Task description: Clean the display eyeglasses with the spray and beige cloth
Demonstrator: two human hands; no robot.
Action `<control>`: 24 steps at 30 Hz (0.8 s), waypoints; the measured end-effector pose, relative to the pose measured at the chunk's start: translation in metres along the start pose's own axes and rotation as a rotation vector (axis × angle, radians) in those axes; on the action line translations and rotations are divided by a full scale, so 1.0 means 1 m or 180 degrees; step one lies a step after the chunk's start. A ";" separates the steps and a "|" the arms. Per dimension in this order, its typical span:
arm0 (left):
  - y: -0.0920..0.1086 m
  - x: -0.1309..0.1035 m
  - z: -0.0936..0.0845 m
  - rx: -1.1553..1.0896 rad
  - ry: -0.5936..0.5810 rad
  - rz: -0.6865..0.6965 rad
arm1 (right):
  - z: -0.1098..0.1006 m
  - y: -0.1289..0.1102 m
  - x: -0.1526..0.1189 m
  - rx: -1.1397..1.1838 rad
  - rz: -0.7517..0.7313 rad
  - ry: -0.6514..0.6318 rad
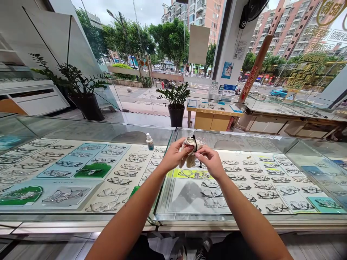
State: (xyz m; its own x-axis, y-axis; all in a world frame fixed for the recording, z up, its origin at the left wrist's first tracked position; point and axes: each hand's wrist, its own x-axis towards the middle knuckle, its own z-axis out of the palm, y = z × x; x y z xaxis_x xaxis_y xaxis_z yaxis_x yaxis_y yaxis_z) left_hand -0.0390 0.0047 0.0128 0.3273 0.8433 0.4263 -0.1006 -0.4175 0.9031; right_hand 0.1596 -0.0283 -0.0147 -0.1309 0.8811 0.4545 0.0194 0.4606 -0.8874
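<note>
Between my left hand (176,154) and right hand (210,161) I have the cloth (191,161) around a frame (194,142), above the right case (217,219). The bottle (150,142) stands further left, on the left case (67,218). Glasses (252,169) lie in rows inside both. Behind their join is a plant (176,97), a table (208,121) to its right, a second plant (86,106) leftward.

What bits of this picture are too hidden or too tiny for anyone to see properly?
All in the head view:
Much of the dark frame: hidden by the cloth and the fingers of the left hand and right hand.
Writing on the small bottle: too small to read.
Some eyeglasses: partly covered by the right forearm.
The fan: cut off by the top edge.
The shoes: cut off by the bottom edge.
</note>
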 end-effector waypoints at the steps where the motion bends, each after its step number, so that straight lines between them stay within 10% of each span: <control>1: 0.000 0.000 0.000 0.0037 0.0012 -0.0001 | 0.000 0.000 0.000 -0.0009 -0.0014 -0.0003; 24: -0.007 -0.005 0.023 -0.0476 -0.0014 -0.0161 | 0.004 -0.003 0.000 -0.0071 -0.0032 0.0119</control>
State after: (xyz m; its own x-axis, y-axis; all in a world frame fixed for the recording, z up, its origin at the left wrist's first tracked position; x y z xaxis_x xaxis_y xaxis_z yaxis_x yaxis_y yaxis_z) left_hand -0.0184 -0.0040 0.0037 0.3395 0.8604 0.3802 -0.2227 -0.3191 0.9212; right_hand 0.1560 -0.0301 -0.0128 -0.0942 0.8796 0.4663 0.0406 0.4714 -0.8810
